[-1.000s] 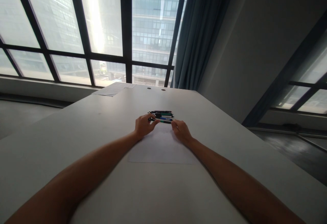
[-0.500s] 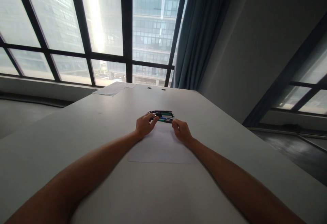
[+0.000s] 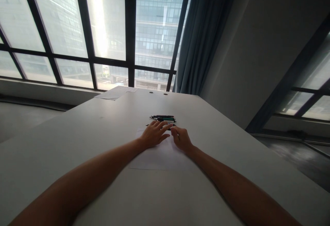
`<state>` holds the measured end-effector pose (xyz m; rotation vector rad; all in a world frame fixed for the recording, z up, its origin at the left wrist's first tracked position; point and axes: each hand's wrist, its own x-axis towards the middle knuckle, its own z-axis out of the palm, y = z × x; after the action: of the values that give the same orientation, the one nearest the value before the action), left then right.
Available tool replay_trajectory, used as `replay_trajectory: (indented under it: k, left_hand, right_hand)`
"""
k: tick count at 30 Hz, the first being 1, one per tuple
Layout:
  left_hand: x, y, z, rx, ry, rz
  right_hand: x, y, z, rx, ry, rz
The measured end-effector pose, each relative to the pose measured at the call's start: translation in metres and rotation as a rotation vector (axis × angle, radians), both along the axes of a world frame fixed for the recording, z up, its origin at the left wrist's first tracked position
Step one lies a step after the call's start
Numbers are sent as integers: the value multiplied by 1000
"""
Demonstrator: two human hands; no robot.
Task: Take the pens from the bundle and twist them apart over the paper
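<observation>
A row of several pens (image 3: 162,117) lies just beyond a sheet of white paper (image 3: 157,160) on the white table. My left hand (image 3: 154,133) is open, its fingers spread across the top of the sheet and over the nearest pens, partly hiding them. Close beside its fingertips, my right hand (image 3: 182,138) is closed at the sheet's upper right. Its fingers are curled and pressed together near the pen ends; what they hold, if anything, is hidden. One dark pen tip sticks out left of my left hand.
More paper sheets (image 3: 116,93) lie at the table's far left corner. Two round dark inserts (image 3: 151,92) sit near the far edge of the table (image 3: 219,133). Behind stand large windows and a blue curtain (image 3: 203,40).
My left hand has moved slightly right and nearer, and its fingers have spread flat over the nearest pens, covering the blue and green ones. My right hand stays closed in nearly the same place.
</observation>
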<state>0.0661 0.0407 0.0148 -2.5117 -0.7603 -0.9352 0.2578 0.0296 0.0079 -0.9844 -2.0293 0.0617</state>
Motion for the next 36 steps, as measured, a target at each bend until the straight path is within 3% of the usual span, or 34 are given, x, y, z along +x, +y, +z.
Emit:
replay_trajectory:
  k: [16, 25, 30, 36]
  left_hand:
    - [-7, 7, -9, -74, 7, 99]
    - [-10, 10, -13, -104, 73, 131]
    - [-9, 10, -13, -132, 76, 169]
    - [-9, 9, -15, -130, 39, 170]
  right_hand:
    - [1, 3, -3, -74, -69, 51]
    - [3, 4, -2, -26, -133, 68]
    - [2, 5, -5, 24, -95, 54]
    - [5, 7, -5, -42, -9, 16]
